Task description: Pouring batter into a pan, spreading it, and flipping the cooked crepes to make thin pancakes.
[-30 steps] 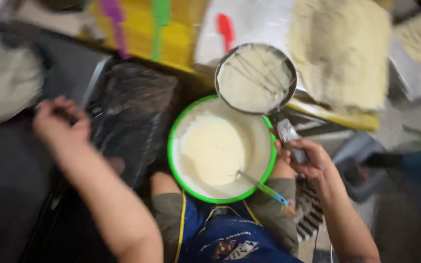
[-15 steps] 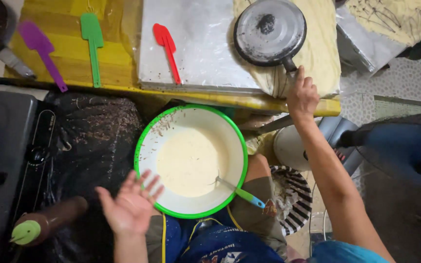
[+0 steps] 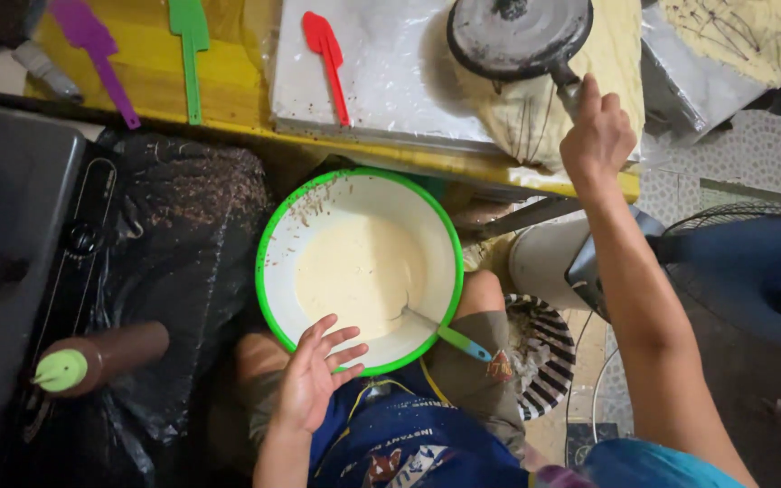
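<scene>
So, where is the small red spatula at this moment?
In the head view, the small red spatula lies at the upper middle on the foil-covered board, between the green spatula and the upturned dark round pan.

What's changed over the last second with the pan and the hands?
The right hand carried the pan from above the bowl away to the board and turned it face down over the thin sheet. The left hand came in from the far left to the bowl's near rim. Bowl, batter, spoon and spatulas stayed.
</scene>
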